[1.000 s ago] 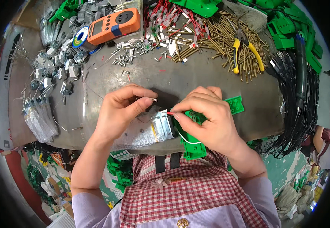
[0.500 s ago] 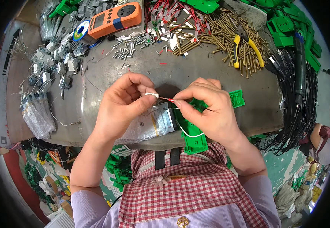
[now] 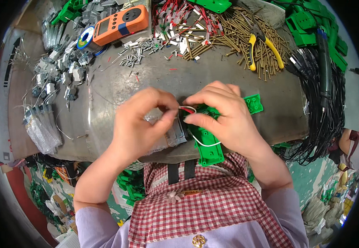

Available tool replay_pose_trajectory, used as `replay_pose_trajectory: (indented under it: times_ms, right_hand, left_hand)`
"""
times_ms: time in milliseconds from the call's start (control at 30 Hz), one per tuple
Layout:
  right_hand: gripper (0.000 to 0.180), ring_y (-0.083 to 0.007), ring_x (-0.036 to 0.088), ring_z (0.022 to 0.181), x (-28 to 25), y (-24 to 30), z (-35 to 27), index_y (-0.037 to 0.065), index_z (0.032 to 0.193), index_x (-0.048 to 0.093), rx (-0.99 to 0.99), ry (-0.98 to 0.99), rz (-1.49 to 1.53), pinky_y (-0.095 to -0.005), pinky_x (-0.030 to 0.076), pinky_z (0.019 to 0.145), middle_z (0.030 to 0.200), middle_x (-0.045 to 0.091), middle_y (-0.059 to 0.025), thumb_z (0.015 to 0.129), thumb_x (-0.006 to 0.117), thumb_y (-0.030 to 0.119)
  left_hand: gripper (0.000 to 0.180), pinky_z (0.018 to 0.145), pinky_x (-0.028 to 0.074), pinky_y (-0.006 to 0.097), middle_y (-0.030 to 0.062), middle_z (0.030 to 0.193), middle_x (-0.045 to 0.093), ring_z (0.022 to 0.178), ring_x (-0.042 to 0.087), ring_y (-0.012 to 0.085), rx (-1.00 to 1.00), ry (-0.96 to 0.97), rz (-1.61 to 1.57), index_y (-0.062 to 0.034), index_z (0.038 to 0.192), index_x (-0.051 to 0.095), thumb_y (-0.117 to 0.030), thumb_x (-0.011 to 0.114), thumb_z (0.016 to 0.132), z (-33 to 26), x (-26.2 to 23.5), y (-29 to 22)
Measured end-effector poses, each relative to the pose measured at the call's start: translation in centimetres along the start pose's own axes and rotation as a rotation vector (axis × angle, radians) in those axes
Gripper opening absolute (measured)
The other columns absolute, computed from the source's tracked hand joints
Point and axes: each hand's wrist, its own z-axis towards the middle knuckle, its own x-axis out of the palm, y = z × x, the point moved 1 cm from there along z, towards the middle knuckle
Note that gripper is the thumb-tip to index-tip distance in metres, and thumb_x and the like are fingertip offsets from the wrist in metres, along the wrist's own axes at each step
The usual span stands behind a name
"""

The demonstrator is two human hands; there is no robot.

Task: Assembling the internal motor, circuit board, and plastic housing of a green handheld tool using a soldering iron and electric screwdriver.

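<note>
Both hands met over the near edge of the worn grey metal worktop (image 3: pixel 154 78). The right hand (image 3: pixel 225 118) lay on top of a flat green moulded plastic housing (image 3: pixel 207 144), its fingers curled down and clamped on the upper end of the part, so that only the lower end and a small studded green tab (image 3: pixel 254 103) showed past the knuckles. The housing's long axis ran roughly from the person's body outward, tilting a little to the right. The left hand (image 3: pixel 140 124) came in from the other side, thumb and forefinger pinched together on thin red and white wires (image 3: pixel 187 109) that looped across the gap between the two hands. A white wire (image 3: pixel 206 143) trailed back over the green part. Just below the left fingertips sat a small silvery metal block (image 3: pixel 175 134), touching the housing's left side. The wire ends therefore lay directly between the two thumbs, about equally near to each hand. Further off, well apart from the work, lay an orange handheld meter (image 3: pixel 119 25), yellow-handled pliers (image 3: pixel 262 45) on a heap of brass pins (image 3: pixel 229 37), and a bundle of black cables (image 3: pixel 320 107)
</note>
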Motion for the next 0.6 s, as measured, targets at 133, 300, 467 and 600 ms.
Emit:
replay_pose_trajectory:
  times_ms: [133, 300, 467, 600]
  right_hand:
    - [0.011, -0.0184, 0.055, 0.085, -0.2, -0.5, -0.4, 0.008, 0.078, 0.062, -0.021, 0.026, -0.094, -0.0346, 0.032, 0.08, 0.077, 0.06, 0.0001, 0.078, 0.067, 0.018]
    - [0.011, -0.0187, 0.055, 0.083, 0.2, -0.7, -0.2, 0.008, 0.079, 0.063, 0.003, 0.039, -0.021, -0.0341, 0.032, 0.08, 0.077, 0.059, -0.0009, 0.079, 0.066, 0.018]
    - [0.013, -0.0194, 0.055, 0.085, 0.4, -0.4, 0.3, 0.008, 0.082, 0.063, -0.035, 0.052, -0.001, -0.0342, 0.032, 0.08, 0.081, 0.06, -0.0015, 0.08, 0.066, 0.021]
    - [0.012, -0.0214, 0.054, 0.086, 0.9, 0.2, 0.8, 0.01, 0.081, 0.06, -0.086, 0.009, -0.084, -0.0374, 0.034, 0.08, 0.082, 0.056, -0.0011, 0.075, 0.068, 0.015]
  left_hand:
    - [0.017, 0.068, 0.051, 0.03, 0.0071, 0.084, 0.065, 0.077, 0.064, 0.0231, 0.005, 0.052, 0.012, -0.0037, 0.085, 0.064, 0.003, 0.069, 0.071, 0.1, 0.5, -0.3]
    - [0.02, 0.065, 0.051, 0.03, 0.0058, 0.083, 0.065, 0.073, 0.062, 0.0218, 0.152, -0.002, 0.169, -0.005, 0.084, 0.065, 0.0, 0.073, 0.066, 0.1, -0.4, 0.1]
    - [0.023, 0.065, 0.049, 0.031, 0.009, 0.08, 0.064, 0.077, 0.063, 0.0218, 0.319, -0.038, 0.314, -0.0011, 0.082, 0.064, 0.005, 0.072, 0.062, 0.0, -0.9, 0.1]
    - [0.014, 0.05, 0.043, 0.03, 0.0092, 0.069, 0.059, 0.059, 0.055, 0.0227, 0.384, -0.029, 0.425, -0.002, 0.079, 0.063, -0.001, 0.07, 0.066, 0.9, -0.7, -0.4]
